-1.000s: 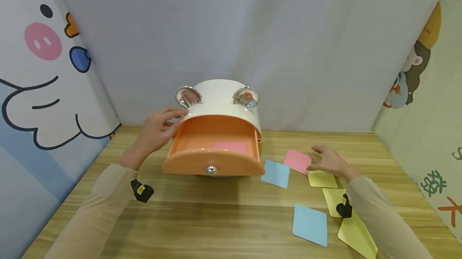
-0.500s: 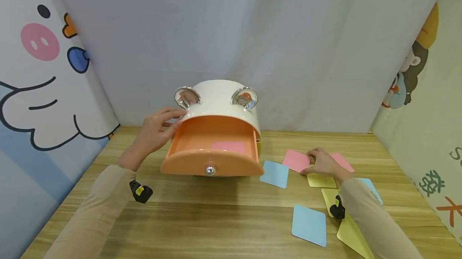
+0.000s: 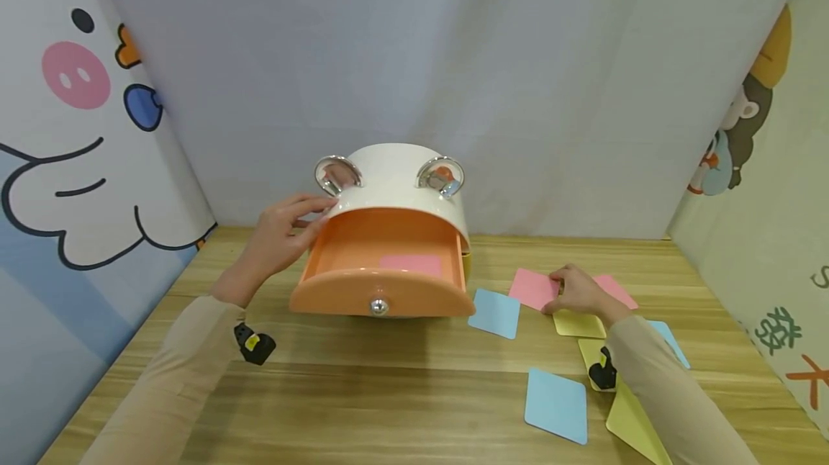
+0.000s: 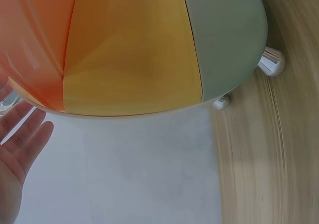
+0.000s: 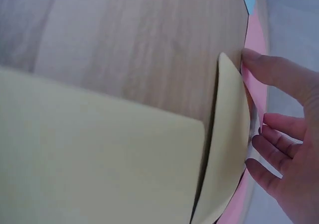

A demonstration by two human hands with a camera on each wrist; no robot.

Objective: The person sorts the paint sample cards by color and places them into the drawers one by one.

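Observation:
A white rounded drawer box point(image 3: 395, 173) with two chrome ears stands at the middle back. Its orange top drawer point(image 3: 382, 294) is pulled out, a pink card point(image 3: 411, 263) lying inside. My left hand point(image 3: 277, 235) rests against the box's left side, fingers extended, as the left wrist view also shows. On the right, my right hand point(image 3: 579, 291) pinches the right end of another pink card point(image 3: 532, 288), thumb and index finger at opposite edges. In the right wrist view, a yellow card point(image 5: 227, 144) lies close beside the thumb and fingers.
A blue card point(image 3: 494, 314) lies right of the drawer, and a second blue card point(image 3: 555, 406) nearer the front. Several yellow cards point(image 3: 635, 425) lie under and beside the right forearm. Another pink card point(image 3: 615, 291) is behind the right wrist. A grey curtain point(image 3: 550, 91) hangs behind the table.
My right hand has shifted slightly left, and its thumb and index finger have closed on the pink card's edges. The left hand and the drawer stay as they were.

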